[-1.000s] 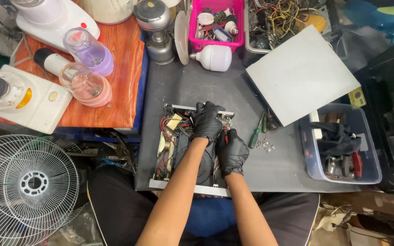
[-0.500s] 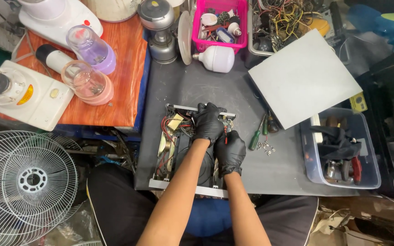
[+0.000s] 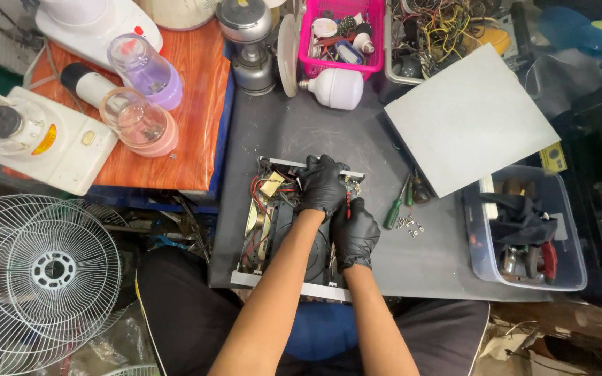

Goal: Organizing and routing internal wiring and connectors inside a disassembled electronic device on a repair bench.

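Head view, looking down on a dark grey table (image 3: 294, 132). Centre: opened electronic chassis (image 3: 273, 230), cover off, red wiring and a pale component exposed at its left side, metal front rail at the near edge. Left hand (image 3: 322, 184) in a black glove, reaching across into the far right part of the chassis, fingers (image 3: 313, 169) curled down among the parts; whether anything is pinched there cannot be told. Right hand (image 3: 354, 233), also gloved, just near of the left, closed round a red-handled tool (image 3: 348, 202) whose tip is hidden behind the left hand. Judged state of work: casing already opened, grey cover panel (image 3: 468, 115) laid aside at far right, loose screws (image 3: 409, 223) and a green-handled screwdriver (image 3: 393, 209) just right of the chassis; internal work in hand, reassembly not yet begun. Open room: bare table between chassis and clear plastic bin (image 3: 524, 237) at the right, and a bare strip far of the chassis up to the white bulb (image 3: 339, 88) and pink basket (image 3: 343, 35). Left side tight: chassis close to the table edge, beside the raised orange wooden surface (image 3: 203, 118) with blender jars (image 3: 141, 90). White fan guard (image 3: 36, 271) on the floor at near left.
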